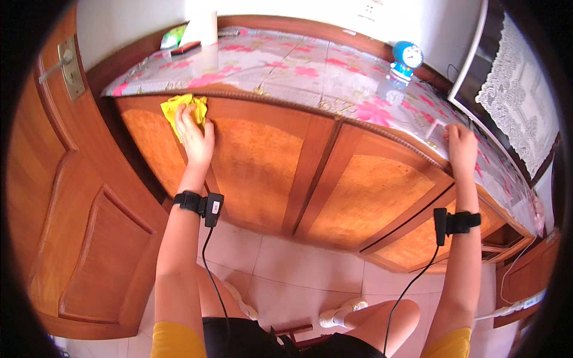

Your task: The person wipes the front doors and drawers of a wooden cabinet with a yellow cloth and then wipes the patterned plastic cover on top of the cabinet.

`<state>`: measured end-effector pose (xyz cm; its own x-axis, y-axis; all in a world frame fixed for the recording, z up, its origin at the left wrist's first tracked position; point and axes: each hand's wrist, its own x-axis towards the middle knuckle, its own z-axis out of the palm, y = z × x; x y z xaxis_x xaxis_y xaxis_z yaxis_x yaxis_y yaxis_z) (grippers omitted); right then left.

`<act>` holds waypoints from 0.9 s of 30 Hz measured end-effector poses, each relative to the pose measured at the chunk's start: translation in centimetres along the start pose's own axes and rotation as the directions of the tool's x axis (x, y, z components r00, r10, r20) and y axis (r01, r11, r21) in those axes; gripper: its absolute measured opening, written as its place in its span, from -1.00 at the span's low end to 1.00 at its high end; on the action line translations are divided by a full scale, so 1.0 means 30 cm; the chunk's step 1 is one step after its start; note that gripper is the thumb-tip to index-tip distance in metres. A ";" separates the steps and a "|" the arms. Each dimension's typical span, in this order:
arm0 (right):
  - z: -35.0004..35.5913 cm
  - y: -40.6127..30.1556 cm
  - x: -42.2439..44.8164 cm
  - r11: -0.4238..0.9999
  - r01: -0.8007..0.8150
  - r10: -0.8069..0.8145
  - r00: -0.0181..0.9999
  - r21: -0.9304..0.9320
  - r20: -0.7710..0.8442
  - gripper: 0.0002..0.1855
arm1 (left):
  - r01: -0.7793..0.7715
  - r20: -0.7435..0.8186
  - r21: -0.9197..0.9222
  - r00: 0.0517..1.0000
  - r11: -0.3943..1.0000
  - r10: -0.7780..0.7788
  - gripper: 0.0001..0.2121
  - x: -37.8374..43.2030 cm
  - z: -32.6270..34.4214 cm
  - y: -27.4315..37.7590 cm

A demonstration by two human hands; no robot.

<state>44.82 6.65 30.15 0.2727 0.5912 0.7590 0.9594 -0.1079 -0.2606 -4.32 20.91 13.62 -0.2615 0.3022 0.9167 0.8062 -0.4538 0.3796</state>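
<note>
My left hand [194, 136] holds a crumpled yellow cloth [172, 109] against the upper front of a wooden cabinet [255, 152], just below its top edge. The fingers lie over the cloth. Over at the right, my right hand [462, 145] rests at the edge of the cabinet top with its fingers curled in. A thin white angular piece or reflection [432, 128] shows beside those fingertips; whether they grip anything is hidden. A clear-looking cover with pink flowers [295, 60] lies over the cabinet top.
A blue alarm clock [407, 58] stands on the top near the back. At the back left are a white cylinder [201, 29], a dark red-edged object [186, 48] and a green packet [173, 36]. A wooden door [103, 215] stands at left; a lace-covered screen [519, 89] at right.
</note>
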 end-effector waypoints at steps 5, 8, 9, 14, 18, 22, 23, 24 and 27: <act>-0.001 -0.009 -0.001 1.000 0.013 -0.012 0.998 -0.026 0.057 -0.69 | 0.030 -0.020 -0.045 0.999 0.999 -0.031 -0.55 -0.062 0.012 -0.065; 0.020 0.000 0.014 0.999 0.041 -0.042 0.995 0.016 0.092 -0.69 | 0.072 -0.051 -0.068 0.996 0.995 -0.075 -0.52 -0.133 0.011 -0.101; 0.040 -0.012 0.017 0.997 0.053 -0.058 0.992 0.051 0.109 -0.70 | 0.095 -0.070 -0.063 0.993 0.994 -0.099 -0.53 -0.153 -0.002 -0.120; 0.002 0.063 0.046 0.993 0.057 -0.074 0.984 0.106 0.163 -0.69 | 0.255 -0.107 -0.087 0.959 0.963 -0.264 -0.56 -0.391 0.077 -0.168; -0.004 0.065 0.057 0.999 -0.004 -0.006 0.978 0.050 0.210 -0.67 | 0.342 -0.058 -0.014 0.938 0.940 -0.342 -0.52 -0.627 0.102 -0.263; -0.026 0.129 0.102 0.995 0.058 -0.037 0.970 -0.082 0.242 -0.69 | 0.522 -0.079 0.076 0.852 0.849 -0.517 -0.48 -0.870 0.144 -0.333; -0.021 0.139 0.107 0.995 0.032 -0.013 0.979 -0.092 0.203 -0.69 | 0.540 -0.073 0.085 0.842 0.837 -0.535 -0.48 -0.919 0.149 -0.350; -0.029 0.146 0.113 0.995 0.000 0.015 0.988 -0.096 0.154 -0.69 | 0.576 -0.054 0.083 0.817 0.813 -0.574 -0.47 -0.944 0.154 -0.369; -0.055 0.156 0.126 0.988 0.010 0.007 0.994 -0.155 0.109 -0.68 | 0.671 0.004 0.091 0.739 0.736 -0.674 -0.44 -1.024 0.171 -0.422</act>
<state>50.47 7.05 32.78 0.2698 0.6738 0.6879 0.9617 -0.2246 -0.1572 -3.77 21.67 -19.97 -0.7344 0.5328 0.4205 0.4658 -0.0551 0.8832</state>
